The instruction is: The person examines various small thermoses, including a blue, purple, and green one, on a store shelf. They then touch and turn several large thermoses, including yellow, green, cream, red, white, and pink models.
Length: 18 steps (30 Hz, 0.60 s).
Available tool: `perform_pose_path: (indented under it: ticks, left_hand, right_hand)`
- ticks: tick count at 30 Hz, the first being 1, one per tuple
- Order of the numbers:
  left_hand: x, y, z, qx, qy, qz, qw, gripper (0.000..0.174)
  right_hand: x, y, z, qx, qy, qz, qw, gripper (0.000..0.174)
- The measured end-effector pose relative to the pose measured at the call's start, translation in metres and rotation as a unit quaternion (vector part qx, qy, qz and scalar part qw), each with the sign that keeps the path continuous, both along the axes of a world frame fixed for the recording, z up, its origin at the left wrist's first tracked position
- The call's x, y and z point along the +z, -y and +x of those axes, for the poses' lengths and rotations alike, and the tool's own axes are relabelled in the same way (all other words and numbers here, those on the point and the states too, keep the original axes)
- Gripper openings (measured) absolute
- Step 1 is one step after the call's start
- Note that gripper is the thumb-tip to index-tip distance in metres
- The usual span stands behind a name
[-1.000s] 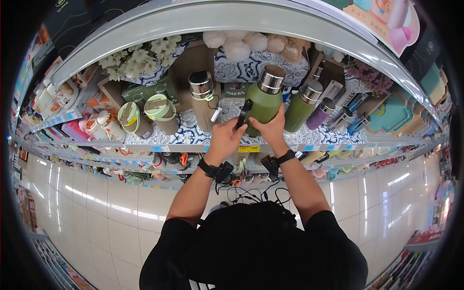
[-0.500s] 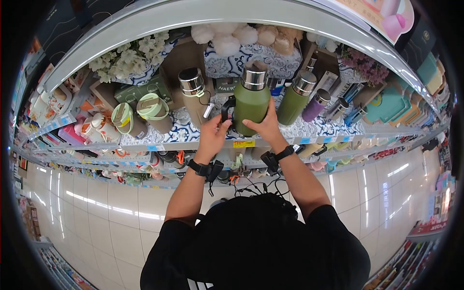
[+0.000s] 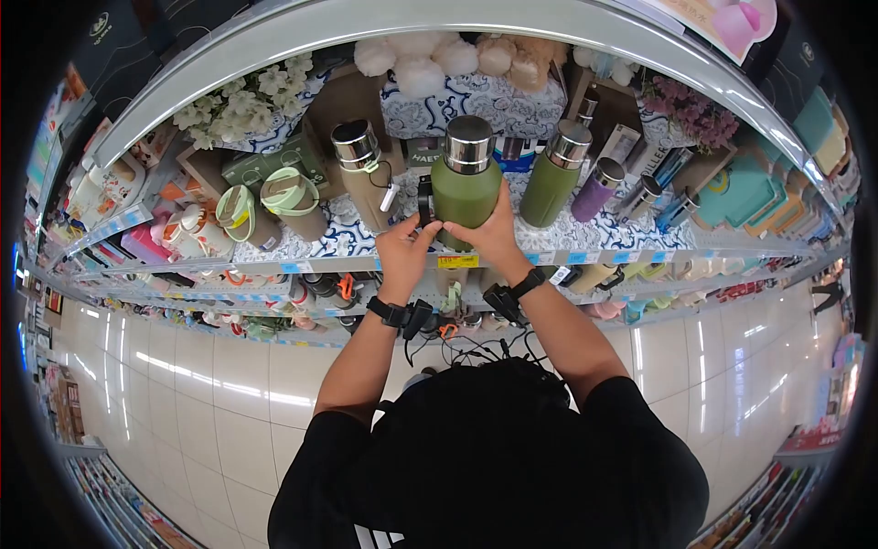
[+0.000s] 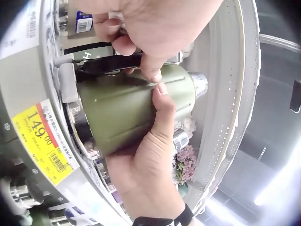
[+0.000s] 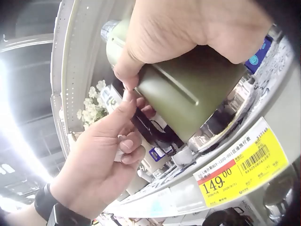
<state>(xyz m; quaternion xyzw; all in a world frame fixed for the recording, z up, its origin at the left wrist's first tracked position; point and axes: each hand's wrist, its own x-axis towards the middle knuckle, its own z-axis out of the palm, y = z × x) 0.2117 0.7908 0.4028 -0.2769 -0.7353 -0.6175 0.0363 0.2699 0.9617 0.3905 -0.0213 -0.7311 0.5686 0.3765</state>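
A large olive-green insulated bottle [image 3: 466, 190] with a shiny metal cap stands upright at the shelf's front edge in the head view. My right hand [image 3: 494, 236] grips its body from the right, the thumb lying across the front. On its left side is a black handle [image 3: 425, 194], which my left hand [image 3: 402, 258] pinches between thumb and fingers. The left wrist view shows both thumb tips close together on the green body [image 4: 127, 113]. In the right wrist view the black handle [image 5: 153, 129] lies behind the left hand's fingers.
A beige bottle [image 3: 366, 183] with a white tag stands left, beside two lidded cups [image 3: 293, 203]. A smaller green bottle [image 3: 553, 183] and a purple one [image 3: 599, 190] stand right. A yellow price label [image 3: 458, 262] hangs on the shelf edge. The upper shelf's rail [image 3: 439, 23] arches overhead.
The green bottle has shifted left between its neighbours and turned, its handle swinging from the front to the left side. Both hands have moved left with it; the head view has shifted slightly.
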Motion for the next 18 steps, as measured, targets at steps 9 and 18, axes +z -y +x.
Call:
perform_pose_path:
  ticks: [9, 18]
  left_hand:
    - [-0.012, 0.001, 0.013, 0.051, -0.187, -0.097, 0.976, 0.061]
    - [-0.006, -0.013, -0.007, 0.013, -0.082, 0.003, 0.997, 0.023]
  right_hand:
    - [0.044, 0.008, 0.012, -0.028, 0.008, -0.004, 1.0, 0.109]
    - [0.024, -0.005, 0.018, -0.014, 0.036, 0.071, 0.997, 0.091]
